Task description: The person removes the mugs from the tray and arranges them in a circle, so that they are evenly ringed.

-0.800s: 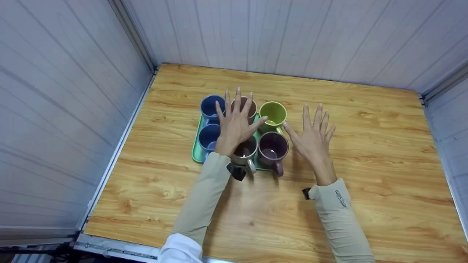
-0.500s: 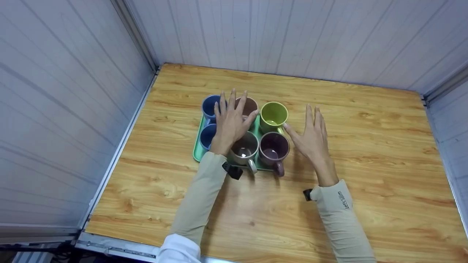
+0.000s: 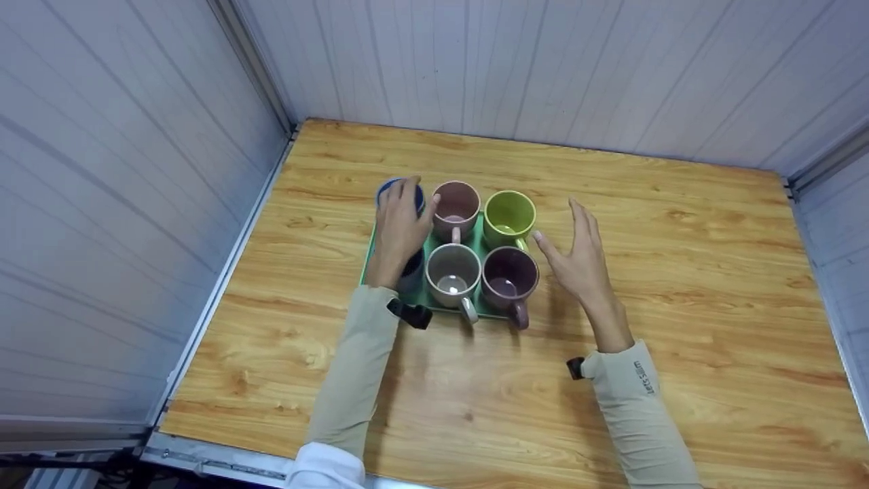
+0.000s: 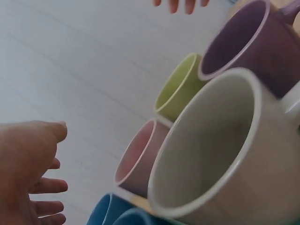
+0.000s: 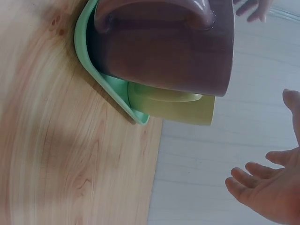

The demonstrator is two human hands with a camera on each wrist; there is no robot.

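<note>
A light green tray (image 5: 82, 44) holds several upright mugs in two rows. In the head view the far row has a blue mug (image 3: 387, 186), a pink mug (image 3: 457, 204) and a yellow-green mug (image 3: 509, 214). Nearer stand a second blue mug (image 3: 411, 275), a grey-white mug (image 3: 453, 272) and a purple mug (image 3: 509, 275). My left hand (image 3: 400, 227) hovers over the blue column, partly hiding both mugs, fingers slightly bent and gripping nothing. To the right of the tray, my right hand (image 3: 582, 265) is held with thumb and fingers spread apart, holding nothing.
The tray rests on a wood-grain table (image 3: 679, 285). Pale panel walls (image 3: 543, 68) rise behind it and at both sides. A metal frame edge (image 3: 217, 465) runs along the front left. Each wrist carries a small black camera (image 3: 409, 314).
My left hand has shifted left from above the pink and grey-white mugs to above the blue ones, its spread fingers drawing together. The right hand's fingers have closed up slightly; the mugs stay put.
</note>
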